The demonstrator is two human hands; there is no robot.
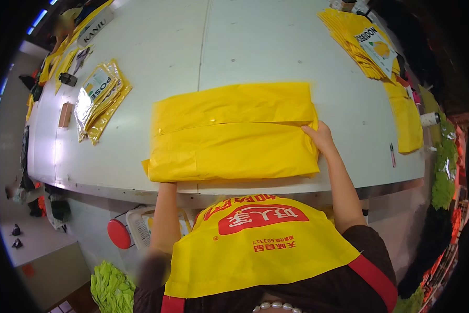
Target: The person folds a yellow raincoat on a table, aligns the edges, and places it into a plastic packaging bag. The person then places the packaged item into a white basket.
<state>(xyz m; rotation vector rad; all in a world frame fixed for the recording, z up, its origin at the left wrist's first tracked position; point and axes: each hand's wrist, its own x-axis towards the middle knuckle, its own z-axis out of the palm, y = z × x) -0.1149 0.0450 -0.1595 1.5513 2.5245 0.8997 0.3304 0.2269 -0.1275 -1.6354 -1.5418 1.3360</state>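
A folded yellow raincoat (pixel 234 146) lies as a broad rectangle on the table in front of me. A placket edge with snaps runs across it, and a square patch shows at its lower left. My right hand (pixel 320 138) grips its right edge, thumb on top and the other fingers mostly out of sight. From below, my left forearm (pixel 165 214) reaches to the near left edge of the raincoat. The left hand is hidden under the cloth, so its fingers cannot be seen.
The pale table (pixel 255 52) has a near edge just beyond my apron. Packaged yellow garments (pixel 103 99) lie at left, near a small brown box (pixel 65 115). A larger package stack (pixel 367 44), folded yellow cloth (pixel 404 120), thread cone (pixel 430 119) and pen (pixel 392 155) are at right.
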